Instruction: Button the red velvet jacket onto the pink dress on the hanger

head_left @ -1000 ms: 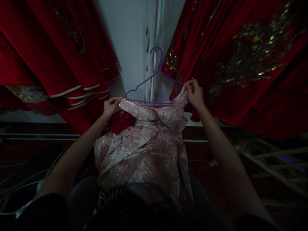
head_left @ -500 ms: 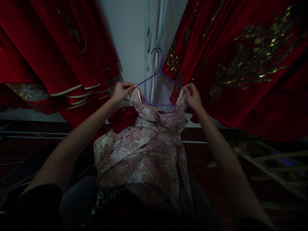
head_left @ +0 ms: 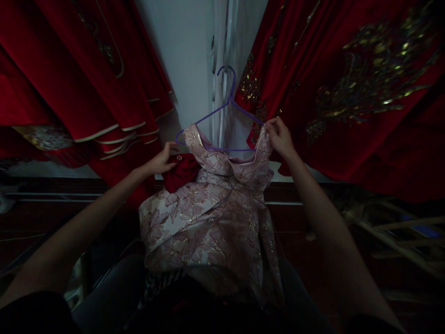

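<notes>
A pale pink dress (head_left: pixel 212 218) with a gold floral pattern hangs from a purple wire hanger (head_left: pixel 222 109), both shoulder straps over the hanger's arms. My right hand (head_left: pixel 280 137) pinches the right strap at the hanger's right end. My left hand (head_left: pixel 162 160) is lower, by the hanger's left end, its fingers on a dark red piece of cloth (head_left: pixel 181 169) beside the dress. Whether it grips that cloth is unclear. The skirt drapes down toward my lap.
Red garments with cream trim (head_left: pixel 90 93) hang on the left. Red garments with gold embroidery (head_left: pixel 354 83) hang on the right. A white wall and a vertical white rail (head_left: pixel 222 69) lie between them. Wooden rods (head_left: pixel 389 241) lie low on the right.
My left hand put the left strap over the hanger, then let go and dropped down to the red cloth. My right hand stayed on the right strap.
</notes>
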Demonstrator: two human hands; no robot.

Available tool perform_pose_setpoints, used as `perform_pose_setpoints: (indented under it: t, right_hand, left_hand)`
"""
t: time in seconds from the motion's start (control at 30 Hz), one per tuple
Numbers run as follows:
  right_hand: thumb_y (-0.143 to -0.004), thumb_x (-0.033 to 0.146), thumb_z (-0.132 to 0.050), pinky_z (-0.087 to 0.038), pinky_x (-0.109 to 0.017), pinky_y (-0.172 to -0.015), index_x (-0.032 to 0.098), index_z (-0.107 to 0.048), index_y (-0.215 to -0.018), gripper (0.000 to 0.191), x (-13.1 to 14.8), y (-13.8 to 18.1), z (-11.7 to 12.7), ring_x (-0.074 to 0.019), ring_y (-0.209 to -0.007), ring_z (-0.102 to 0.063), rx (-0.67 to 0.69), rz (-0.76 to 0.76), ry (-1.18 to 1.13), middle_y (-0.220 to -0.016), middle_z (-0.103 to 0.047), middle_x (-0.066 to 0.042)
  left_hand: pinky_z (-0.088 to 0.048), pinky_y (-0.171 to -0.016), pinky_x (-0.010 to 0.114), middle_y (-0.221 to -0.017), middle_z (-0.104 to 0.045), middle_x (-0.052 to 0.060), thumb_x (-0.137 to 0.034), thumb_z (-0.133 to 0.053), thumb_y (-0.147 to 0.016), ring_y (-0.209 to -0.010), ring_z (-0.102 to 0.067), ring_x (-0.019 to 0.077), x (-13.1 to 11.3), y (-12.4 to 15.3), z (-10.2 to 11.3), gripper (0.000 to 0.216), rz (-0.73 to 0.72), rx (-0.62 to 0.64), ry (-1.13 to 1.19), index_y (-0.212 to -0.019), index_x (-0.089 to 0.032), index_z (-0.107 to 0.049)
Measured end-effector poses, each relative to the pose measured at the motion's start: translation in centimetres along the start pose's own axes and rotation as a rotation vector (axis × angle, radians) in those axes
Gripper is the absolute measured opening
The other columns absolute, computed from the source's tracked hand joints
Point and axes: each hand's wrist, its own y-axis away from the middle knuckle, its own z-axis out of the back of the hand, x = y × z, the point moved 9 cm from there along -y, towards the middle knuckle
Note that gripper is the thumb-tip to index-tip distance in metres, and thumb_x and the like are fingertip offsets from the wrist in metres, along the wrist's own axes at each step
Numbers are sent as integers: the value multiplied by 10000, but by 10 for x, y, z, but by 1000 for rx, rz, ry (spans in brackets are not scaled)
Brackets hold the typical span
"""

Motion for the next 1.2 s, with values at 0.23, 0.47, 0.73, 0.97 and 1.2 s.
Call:
perform_pose_setpoints:
  t: [0.23,0.47,0.73,0.97,1.2]
  right_hand:
    - [-887,564,-423,-481,-358,-798,235,-562,-900,358,-3,-1,0,-188,-782,-594,1,-13,-41,-824,-614,-32]
    - [-892,525,-422,-468,-354,-802,235,-557,-915,321,-2,0,-2,-192,-808,-596,34,-43,-27,-863,-622,-46]
    - [-896,521,-399,-464,-334,-808,227,-560,-933,337,-2,2,-5,-187,-840,-591,48,-71,14,-896,-622,-51]
    - [-883,549,-410,-458,-320,-760,222,-549,-894,355,-4,-3,-3,-178,-773,-575,53,-47,10,-819,-601,-25]
    - [-875,565,-422,-441,-306,-727,221,-551,-864,368,3,-2,1,-172,-742,-561,20,-42,14,-792,-600,-20]
  left_hand:
    - [-457,-696,296,-782,-641,71,-560,-355,-854,-700,-575,179,8,-25,11,484,210,-85,-48,-872,-152,-615]
    - [-479,-677,284,-861,-654,34,-465,-714,-600,-766,-601,185,10,-14,-1,592,242,105,139,-1090,-179,-543]
    - [-490,-795,294,-1027,-694,82,-554,-640,-690,-918,-626,213,-16,-32,-21,500,30,115,-33,-1010,-173,-684]
    - [-505,-586,241,-726,-719,48,-602,-712,-599,-634,-630,164,22,-41,-13,554,445,56,303,-905,-141,-732]
    - [-524,-597,260,-783,-732,54,-479,-813,-498,-636,-650,177,28,-31,-2,438,608,260,440,-815,-185,-744]
